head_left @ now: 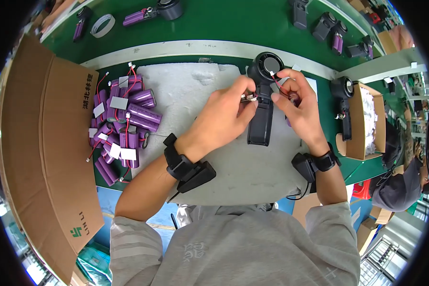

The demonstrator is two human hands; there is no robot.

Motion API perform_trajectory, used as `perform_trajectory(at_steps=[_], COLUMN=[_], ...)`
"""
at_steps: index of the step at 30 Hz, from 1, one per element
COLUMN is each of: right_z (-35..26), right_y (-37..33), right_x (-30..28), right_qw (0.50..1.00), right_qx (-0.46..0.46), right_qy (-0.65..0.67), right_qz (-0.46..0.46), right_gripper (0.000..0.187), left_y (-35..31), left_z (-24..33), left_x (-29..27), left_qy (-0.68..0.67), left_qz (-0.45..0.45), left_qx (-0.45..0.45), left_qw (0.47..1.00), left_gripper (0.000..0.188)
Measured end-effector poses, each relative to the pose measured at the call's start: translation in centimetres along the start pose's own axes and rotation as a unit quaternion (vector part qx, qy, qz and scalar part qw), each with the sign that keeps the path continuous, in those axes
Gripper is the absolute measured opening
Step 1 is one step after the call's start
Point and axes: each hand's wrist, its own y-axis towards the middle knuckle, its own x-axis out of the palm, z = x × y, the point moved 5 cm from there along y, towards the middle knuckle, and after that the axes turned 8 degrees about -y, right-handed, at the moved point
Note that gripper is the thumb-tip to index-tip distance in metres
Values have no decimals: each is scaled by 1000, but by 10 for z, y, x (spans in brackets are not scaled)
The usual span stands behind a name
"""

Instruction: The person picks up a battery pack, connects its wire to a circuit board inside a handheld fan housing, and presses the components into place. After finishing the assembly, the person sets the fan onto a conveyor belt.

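Note:
A black handheld fan housing [260,126] lies on the foam-topped work surface, its round head [270,64] pointing away from me. My left hand [219,119] is closed beside the housing's neck, pinching a small metallic part, perhaps a circuit board [248,97]. On the other side, my right hand [300,107] curls around a purple battery pack [288,122], mostly hidden by the fingers. Red and dark wires [280,86] rise from it to a white connector [272,74] near the fan head.
Purple battery packs with wires [126,112] are heaped at left on the white foam sheet [176,86], beside a tall cardboard box [47,143]. At right are another black fan [344,105] and a small carton of white pieces [371,124]. More fans [325,26] and a tape roll [102,25] lie beyond the rail.

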Motion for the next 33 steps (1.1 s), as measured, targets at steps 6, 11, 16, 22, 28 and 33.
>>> perform_trajectory(at_steps=[6,11,16,22,28,33], right_z=[-2,-8,-16,-9,-7,-7], right_y=[-7,-10,-12,-10,-11,-12], right_x=[0,7,13,14,10,11], right_qw=[998,987,971,985,992,989], right_qx=[-55,-136,-218,-163,-105,-104], right_qy=[-24,-74,-100,-59,-59,-87], right_qz=[-1,-31,-10,-17,-29,-51], right_gripper=[22,26,30,29,25,23], left_y=[4,6,5,4,7,6], left_z=[2,0,5,2,-6,-4], left_x=[-6,-5,-4,-8,-13,-17], left_qy=[81,43,78,14,9,17], left_qz=[-20,-39,-39,-29,-38,-33], left_qx=[106,104,128,73,60,-40], left_qw=[991,993,988,997,997,998], left_gripper=[21,24,22,21,21,19])
